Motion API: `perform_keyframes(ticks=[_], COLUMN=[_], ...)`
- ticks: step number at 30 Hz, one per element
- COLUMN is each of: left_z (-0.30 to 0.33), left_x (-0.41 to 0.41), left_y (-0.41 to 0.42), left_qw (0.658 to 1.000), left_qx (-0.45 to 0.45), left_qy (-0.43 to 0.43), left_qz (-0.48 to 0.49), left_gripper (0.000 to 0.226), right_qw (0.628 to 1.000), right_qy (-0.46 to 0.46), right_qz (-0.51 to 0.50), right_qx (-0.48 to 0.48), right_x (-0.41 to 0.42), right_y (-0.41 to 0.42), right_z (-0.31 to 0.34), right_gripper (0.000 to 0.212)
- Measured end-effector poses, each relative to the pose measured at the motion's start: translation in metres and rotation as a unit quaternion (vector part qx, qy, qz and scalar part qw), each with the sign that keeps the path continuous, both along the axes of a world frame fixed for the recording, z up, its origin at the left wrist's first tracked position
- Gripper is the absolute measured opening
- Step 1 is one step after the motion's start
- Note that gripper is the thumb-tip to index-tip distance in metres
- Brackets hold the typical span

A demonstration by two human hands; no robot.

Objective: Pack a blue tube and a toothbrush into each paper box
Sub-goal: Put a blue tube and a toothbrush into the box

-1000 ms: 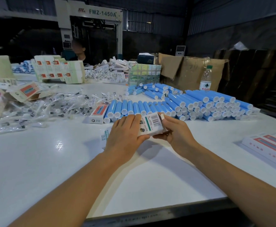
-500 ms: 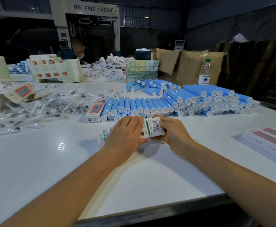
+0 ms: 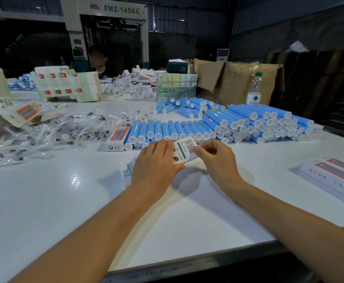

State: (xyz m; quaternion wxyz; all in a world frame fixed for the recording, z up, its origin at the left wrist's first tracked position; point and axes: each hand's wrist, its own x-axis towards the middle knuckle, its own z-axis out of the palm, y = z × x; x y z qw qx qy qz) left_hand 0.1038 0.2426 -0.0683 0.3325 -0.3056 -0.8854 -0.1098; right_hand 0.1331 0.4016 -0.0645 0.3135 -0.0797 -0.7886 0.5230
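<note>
- The table (image 3: 44, 201) carries all stock; its surface is smooth and glossy, so light items are likely to slide when nudged.
- The blue tubes (image 3: 248, 123) lie stacked in rows toward the far right edge, white caps facing the near edge. They look rigid, round and light, and probably roll. Recommended hold: around the barrel, mid-length.
- The toothbrushes (image 3: 50, 133) lie in a loose heap toward the left edge, each in a clear wrapper. The film looks slippery and crinkly. Recommended hold: pinch the stiff handle through the wrapper.
- The paper box (image 3: 184, 151) sits near the middle of the table, just in front of the tube row, held between both hands. The thin card appears light and easy to crush. Recommended hold: along the long edges, light pressure only.
- The left hand (image 3: 156, 166) lies over the box, fingers curved across its top, thumb at the near edge.
- The right hand (image 3: 218, 160) has its fingers curled, and the thumb and fingertips pinch the box's barcode end.
</note>
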Motion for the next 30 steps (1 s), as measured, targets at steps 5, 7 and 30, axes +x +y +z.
perform_keyframes(ticks=[5, 7, 30], left_z=[0.002, 0.004, 0.034], left_x=[0.003, 0.005, -0.004], left_y=[-0.001, 0.001, -0.003], left_qw=[1.000, 0.999, 0.449], left_qx=[-0.018, -0.021, 0.704], left_qy=[0.013, 0.034, -0.496], left_qz=[0.020, 0.014, -0.238], left_gripper=[0.065, 0.064, 0.022], right_qw=[0.999, 0.999, 0.964], right_qy=[0.023, 0.041, -0.048], right_qz=[-0.030, -0.029, 0.245], right_qx=[0.013, -0.003, 0.086], right_x=[-0.001, -0.001, 0.006], right_y=[-0.009, -0.012, -0.030], right_z=[-0.004, -0.004, -0.009], right_gripper=[0.025, 0.025, 0.076])
